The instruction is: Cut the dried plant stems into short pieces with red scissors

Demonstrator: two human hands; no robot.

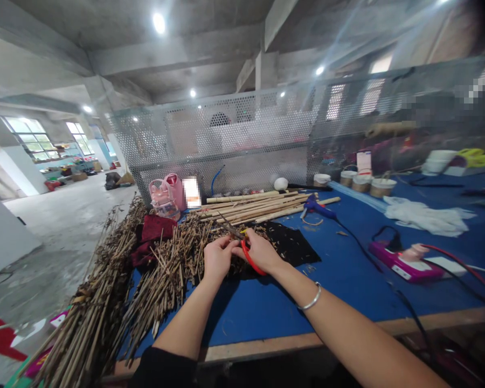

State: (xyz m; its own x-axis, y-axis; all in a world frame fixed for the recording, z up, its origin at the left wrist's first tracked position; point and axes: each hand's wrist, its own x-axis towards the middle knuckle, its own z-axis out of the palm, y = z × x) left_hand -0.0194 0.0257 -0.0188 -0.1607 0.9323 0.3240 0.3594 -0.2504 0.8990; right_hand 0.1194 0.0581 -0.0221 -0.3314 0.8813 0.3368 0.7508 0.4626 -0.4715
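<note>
In my right hand (259, 250) is a pair of scissors (254, 261) with red handles, its blades pointing away to the upper left. My left hand (219, 258) is closed close beside it, thumb and fingers pinched together; whatever it holds is hidden. Both hands are over a heap of dry brown stems (181, 253) on the blue table (267, 318). A black cloth (293, 242) littered with small clippings lies just beyond and to the right of the hands.
A long bundle of dried stalks (92, 302) lines the left edge. Pale sticks (262, 207) lie behind the hands, with a blue glue gun (319, 207) beside them. At right are a purple power strip (404, 264), white gloves (428, 215) and cables. A perforated metal screen (226, 140) stands behind.
</note>
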